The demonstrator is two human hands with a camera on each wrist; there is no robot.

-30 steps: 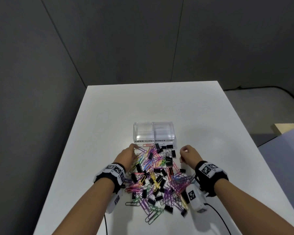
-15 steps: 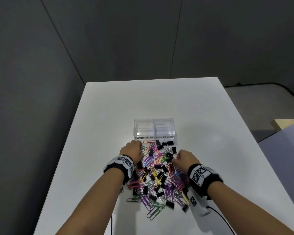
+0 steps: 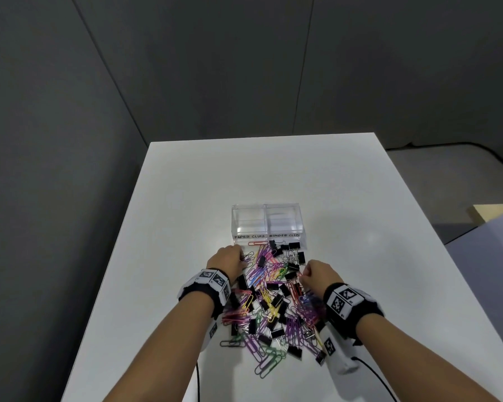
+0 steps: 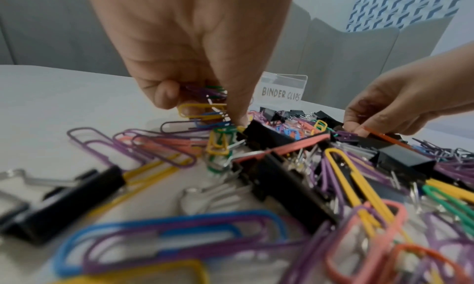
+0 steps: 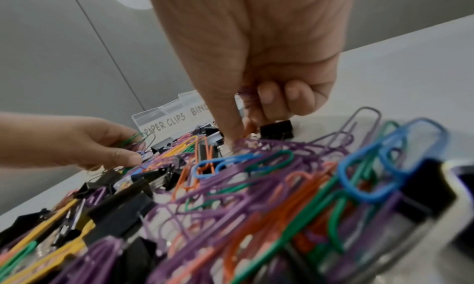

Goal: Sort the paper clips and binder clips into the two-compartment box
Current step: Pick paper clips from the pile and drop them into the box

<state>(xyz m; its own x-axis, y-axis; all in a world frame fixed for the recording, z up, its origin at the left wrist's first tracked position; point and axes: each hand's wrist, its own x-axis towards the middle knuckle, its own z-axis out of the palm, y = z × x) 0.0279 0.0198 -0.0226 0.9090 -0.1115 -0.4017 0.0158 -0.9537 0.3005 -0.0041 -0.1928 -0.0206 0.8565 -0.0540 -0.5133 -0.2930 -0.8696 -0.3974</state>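
Observation:
A clear two-compartment box (image 3: 267, 224), labelled PAPER CLIPS on the left and BINDER CLIPS on the right, stands on the white table; both compartments look empty. Just in front of it lies a mixed pile (image 3: 273, 303) of coloured paper clips and black binder clips. My left hand (image 3: 230, 258) is at the pile's far left corner, fingers curled round several paper clips (image 4: 205, 97), purple, green and yellow. My right hand (image 3: 308, 274) is at the pile's right side, its fingertips (image 5: 231, 140) down among the clips, with purple paper clips (image 5: 245, 95) held in its curled fingers.
The table (image 3: 360, 227) stretches well beyond the box and to both sides of the pile. Its left edge runs beside a grey wall. A black cable (image 3: 372, 369) trails from my right wrist. A pale beige object (image 3: 488, 211) sits off the table at right.
My right hand has moved left from beside the pile into its right side. My left hand has stayed at the pile's far left, gathering paper clips.

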